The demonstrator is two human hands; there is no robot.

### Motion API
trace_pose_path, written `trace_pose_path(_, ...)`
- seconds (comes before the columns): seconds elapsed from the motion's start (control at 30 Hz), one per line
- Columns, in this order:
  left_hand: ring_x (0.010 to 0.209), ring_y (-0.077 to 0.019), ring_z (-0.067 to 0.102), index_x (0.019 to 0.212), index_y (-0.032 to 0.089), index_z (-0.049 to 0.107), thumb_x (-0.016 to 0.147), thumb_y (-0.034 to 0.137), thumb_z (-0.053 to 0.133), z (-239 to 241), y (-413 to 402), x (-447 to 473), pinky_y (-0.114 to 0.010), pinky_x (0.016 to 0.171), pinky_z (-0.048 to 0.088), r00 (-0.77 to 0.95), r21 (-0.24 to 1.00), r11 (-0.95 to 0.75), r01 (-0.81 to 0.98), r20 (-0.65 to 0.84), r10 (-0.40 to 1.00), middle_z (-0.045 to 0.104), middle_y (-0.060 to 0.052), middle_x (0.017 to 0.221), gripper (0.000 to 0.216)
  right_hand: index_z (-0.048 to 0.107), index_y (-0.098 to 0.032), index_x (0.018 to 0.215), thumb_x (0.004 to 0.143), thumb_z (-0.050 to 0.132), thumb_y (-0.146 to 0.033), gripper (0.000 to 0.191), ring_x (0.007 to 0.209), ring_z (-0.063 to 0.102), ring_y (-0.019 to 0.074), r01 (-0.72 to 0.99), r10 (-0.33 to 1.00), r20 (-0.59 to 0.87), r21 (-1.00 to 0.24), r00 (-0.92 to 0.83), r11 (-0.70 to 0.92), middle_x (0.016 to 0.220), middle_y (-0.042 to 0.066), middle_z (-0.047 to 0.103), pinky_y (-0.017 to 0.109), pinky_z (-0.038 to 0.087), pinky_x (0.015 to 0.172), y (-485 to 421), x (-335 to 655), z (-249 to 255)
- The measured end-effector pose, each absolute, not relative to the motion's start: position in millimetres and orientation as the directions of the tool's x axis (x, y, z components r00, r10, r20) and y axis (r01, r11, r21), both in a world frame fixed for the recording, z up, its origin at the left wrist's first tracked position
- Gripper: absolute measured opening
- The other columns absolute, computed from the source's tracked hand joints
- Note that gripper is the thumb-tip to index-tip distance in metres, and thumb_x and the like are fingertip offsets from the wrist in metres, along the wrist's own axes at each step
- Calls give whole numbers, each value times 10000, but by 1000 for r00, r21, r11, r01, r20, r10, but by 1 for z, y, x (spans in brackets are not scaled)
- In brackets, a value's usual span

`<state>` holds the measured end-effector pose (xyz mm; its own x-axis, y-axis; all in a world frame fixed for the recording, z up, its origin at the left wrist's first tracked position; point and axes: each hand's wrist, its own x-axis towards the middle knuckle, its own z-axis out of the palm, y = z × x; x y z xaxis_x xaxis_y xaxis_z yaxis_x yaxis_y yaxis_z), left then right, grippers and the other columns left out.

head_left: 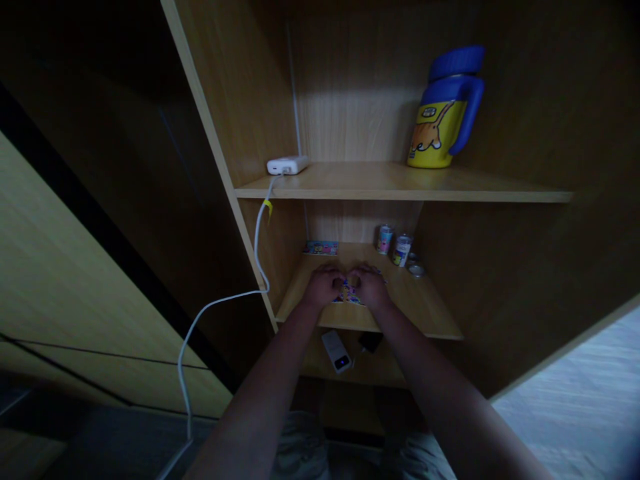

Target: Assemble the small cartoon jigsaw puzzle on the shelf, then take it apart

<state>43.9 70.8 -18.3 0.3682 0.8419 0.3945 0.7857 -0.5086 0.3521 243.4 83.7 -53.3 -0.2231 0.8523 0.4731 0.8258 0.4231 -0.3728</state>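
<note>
HANDS: left hand (323, 287) and right hand (367, 287) together, fingertips meeting on a flat multicoloured printed card (349, 294), grip unclear | PLACE: card lying on a pale wooden shelf (417, 313) | NEAR: 2 small printed metal cans (384, 239) behind the hands

a wooden shelf (400, 183) carries a white power bank (287, 165) at its left end and a yellow jug (437, 137) at its right; the shelf below it (415, 300) holds two small cans (393, 245) and a patterned card (349, 294).
</note>
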Motion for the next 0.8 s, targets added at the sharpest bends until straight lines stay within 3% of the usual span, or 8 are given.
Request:
trace_pose_path(0.3,1187,-223,701,978,279,866,936,140,661,-19,71,44,-392,1180,497,367,351,-510,785,399,840,811,-28,1150,251,858,-249,1095,874,702,-127,296,1097,648,280,842,855,435,-316,-282,438,1145,95,786,391,458,1015,74,239,-44)
trace_pose_path(0.53,1229,-261,687,1062,184,805,1022,216,701,-17,69,46,-510,1164,495,299,355,-427,832,361,883,788,-87,1179,115,860,-232,1025,887,677,-146,245,1055,644,301,912,862,475,-252,-176,325,1082,133,784,415,481,951,67,235,-40)
trace_pose_path(0.7,1301,-254,669,1165,207,797,1039,230,704,-18,71,45,-512,1201,483,317,379,-446,811,356,879,770,-71,1301,159,839,-192,1043,908,655,-144,233,1111,626,329,920,881,467,-306,-79,245,1124,182,762,434,472,942,66,234,-38)
trace_pose_path(0.8,1320,-268,661,1246,190,757,1066,290,693,-17,75,41,-529,1177,514,247,404,-393,826,368,897,735,-98,1361,216,824,-183,1143,933,649,-153,275,1155,610,339,883,878,457,-341,-143,322,1204,185,749,445,458,1010,66,235,-36)
